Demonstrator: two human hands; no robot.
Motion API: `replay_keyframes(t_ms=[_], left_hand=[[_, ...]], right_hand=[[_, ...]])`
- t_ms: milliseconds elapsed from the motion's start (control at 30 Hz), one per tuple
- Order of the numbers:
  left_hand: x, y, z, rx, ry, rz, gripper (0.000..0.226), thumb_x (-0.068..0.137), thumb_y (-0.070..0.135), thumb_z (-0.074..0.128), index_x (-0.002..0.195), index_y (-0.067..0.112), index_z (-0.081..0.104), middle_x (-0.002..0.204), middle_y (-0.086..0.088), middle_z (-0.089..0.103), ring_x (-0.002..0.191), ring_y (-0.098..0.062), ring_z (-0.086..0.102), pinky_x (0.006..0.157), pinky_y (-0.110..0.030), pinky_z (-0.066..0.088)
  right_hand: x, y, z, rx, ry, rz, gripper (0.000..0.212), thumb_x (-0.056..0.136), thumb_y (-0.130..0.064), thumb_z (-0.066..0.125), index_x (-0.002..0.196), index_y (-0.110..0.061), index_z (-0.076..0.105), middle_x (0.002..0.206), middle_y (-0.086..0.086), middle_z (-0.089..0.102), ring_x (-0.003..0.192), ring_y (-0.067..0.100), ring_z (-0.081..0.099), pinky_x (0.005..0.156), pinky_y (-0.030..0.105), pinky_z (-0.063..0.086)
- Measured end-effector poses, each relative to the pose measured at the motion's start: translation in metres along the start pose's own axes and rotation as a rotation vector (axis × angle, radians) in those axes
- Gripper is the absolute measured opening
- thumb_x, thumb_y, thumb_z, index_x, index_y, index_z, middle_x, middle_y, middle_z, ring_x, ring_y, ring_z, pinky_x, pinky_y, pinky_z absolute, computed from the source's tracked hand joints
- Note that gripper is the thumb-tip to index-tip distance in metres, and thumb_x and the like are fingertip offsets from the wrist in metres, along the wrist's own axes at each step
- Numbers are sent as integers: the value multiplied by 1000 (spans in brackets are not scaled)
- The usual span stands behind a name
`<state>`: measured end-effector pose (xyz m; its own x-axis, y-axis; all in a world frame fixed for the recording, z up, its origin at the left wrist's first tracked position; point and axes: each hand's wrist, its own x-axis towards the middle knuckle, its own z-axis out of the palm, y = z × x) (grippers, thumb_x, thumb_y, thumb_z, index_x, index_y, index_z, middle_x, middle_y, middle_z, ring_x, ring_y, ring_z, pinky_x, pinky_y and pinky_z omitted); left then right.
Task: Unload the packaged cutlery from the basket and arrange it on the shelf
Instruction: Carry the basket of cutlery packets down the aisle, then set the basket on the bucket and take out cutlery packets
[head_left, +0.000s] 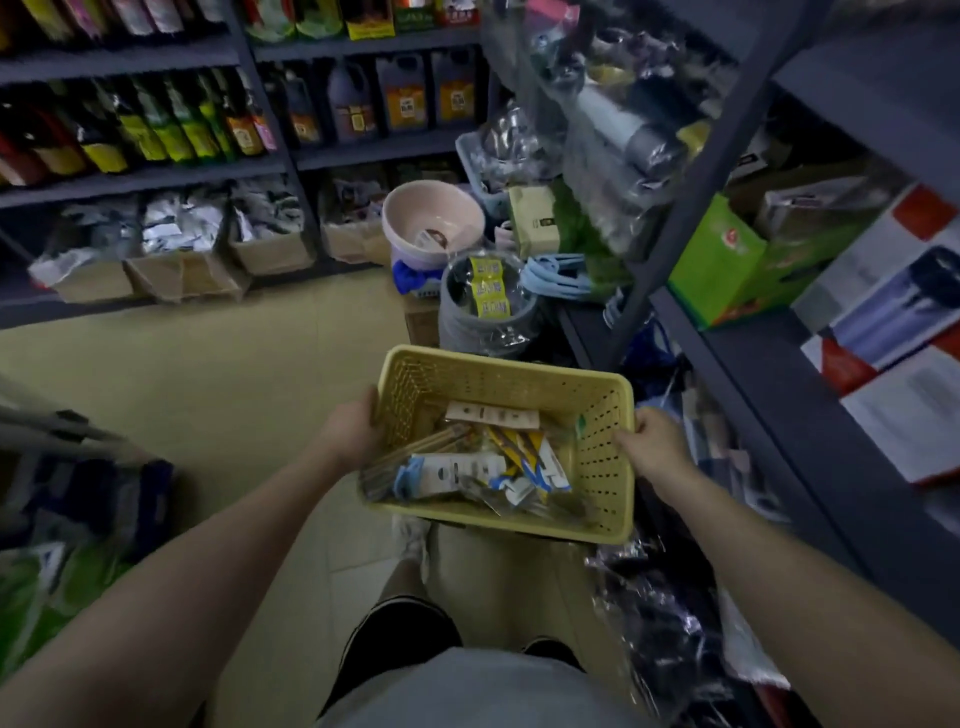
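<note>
Along the right side of the aisle, a dark metal shelf (779, 364) was seen, stocked with a green box (727, 265) and other boxed goods, while bottles (156, 130) were ranged on the racks at the far left. Between them, the tan floor (208, 364) was left showing, and a pink bowl (434, 218) and a clear wrapped tub (483, 306) were stacked beyond the basket. A yellow perforated basket (519, 374) was held in front of the body, above a cardboard box (509, 582) near the person's knees. Its left rim was gripped by the left hand (353, 431), the thumb hooked over the edge; its right wall was gripped by the right hand (657, 447), the fingers curled inside the wall. Inside the basket, the packaged cutlery (467, 467) was heaped loosely against the near wall, with a paper-banded pack (491, 415) lying flat toward the far side.
</note>
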<state>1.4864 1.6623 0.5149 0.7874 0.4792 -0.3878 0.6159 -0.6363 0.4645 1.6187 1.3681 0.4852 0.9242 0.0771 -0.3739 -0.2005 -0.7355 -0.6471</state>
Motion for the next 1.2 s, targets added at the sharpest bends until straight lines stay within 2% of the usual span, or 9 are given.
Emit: replay_keyframes(t_ms=[200,300,500,600,700,767,867,1000,1200], left_hand=[[151,41,-30,196,-175,79,39,91,18,46,128,6,38,123,-20,56,111,-35,54,74,-29,33],[212,45,-33,94,-256,89,45,89,20,53,130,12,38,118,-15,58,109,-34,56,75,-31,37],[293,21,12,-20,-318,-26,57,87,19,57,138,16,32,118,-21,60,107,-37,57,83,-34,42],[315,7,52,-42,-385,-63,61,84,26,59,138,18,31,118,-19,60,106,-37,58,82,-34,43],[333,-6,90,-73,-426,-84,65,76,36,58,134,21,36,104,-15,63,97,-36,61,78,-35,47],[343,-8,115,-71,-417,-78,51,82,25,59,129,20,40,94,-11,63,84,-30,59,70,-32,44],[348,-1,142,-97,-374,-23,39,86,17,53,124,23,47,108,-10,64,91,-29,61,75,-34,50],[357,-3,161,-32,-442,57,32,86,20,53,117,25,54,112,-12,62,97,-31,60,78,-30,46],[379,-14,175,169,-583,19,29,89,20,50,116,9,54,117,-21,59,106,-34,57,82,-30,39]], right_hand=[[101,-31,26,-18,8,192,33,86,-11,55,59,-16,36,61,1,43,57,14,42,47,27,32],[148,-42,44,4,-23,321,32,87,-15,57,58,-21,42,69,5,53,73,27,56,64,37,48],[235,-21,100,2,-116,428,14,88,-19,56,74,-14,56,97,22,64,94,39,62,83,51,51],[273,22,127,-124,-201,459,18,86,-24,57,93,-8,61,99,17,65,89,32,62,77,41,51],[283,55,145,-156,-288,599,25,89,-16,54,68,-25,44,96,11,53,88,23,51,82,40,50],[276,75,159,-23,-304,761,23,89,-8,53,72,-22,47,94,11,51,87,25,52,77,43,52],[257,115,171,92,-320,982,9,88,0,56,80,-4,53,77,17,53,61,26,52,53,35,47],[237,143,180,199,-304,1132,12,87,1,54,80,-7,51,81,19,55,64,29,59,61,38,47],[248,115,167,39,-403,938,10,92,-12,48,88,-8,57,85,17,61,73,29,61,72,41,55]])
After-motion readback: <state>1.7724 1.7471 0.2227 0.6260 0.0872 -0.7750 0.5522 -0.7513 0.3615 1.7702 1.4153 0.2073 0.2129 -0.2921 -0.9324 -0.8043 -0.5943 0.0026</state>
